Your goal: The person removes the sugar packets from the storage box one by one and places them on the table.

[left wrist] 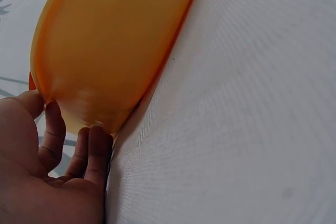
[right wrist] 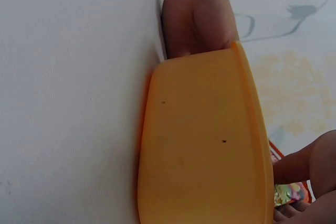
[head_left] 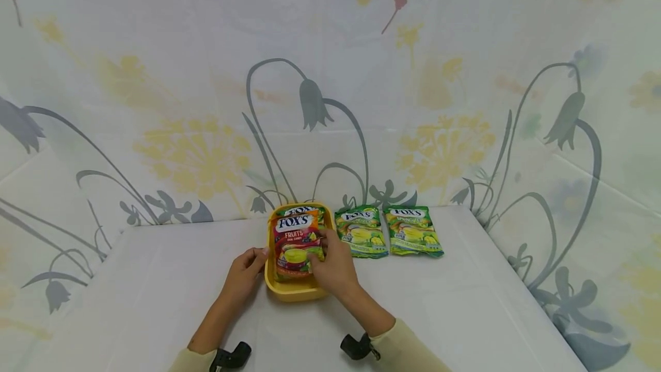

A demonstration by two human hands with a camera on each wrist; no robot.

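Left hand (head_left: 244, 275): I'm pinching the yellow tray (head_left: 295, 293) by its nine o'clock rim
Right hand (head_left: 335, 263): I'm gripping the red packet (head_left: 293, 248) at three o'clock, fingers curled
Inside tray: red packet is overlapping another packet (head_left: 302, 210) toward twelve
Outside: two green packets (head_left: 360, 233) (head_left: 415, 231) are lying around three

Left hand (head_left: 245, 272) near right hand (head_left: 335, 263)

Yellow tray (head_left: 296, 293), orange-red packet (head_left: 293, 245), floral-patterned pale backdrop (head_left: 330, 27)
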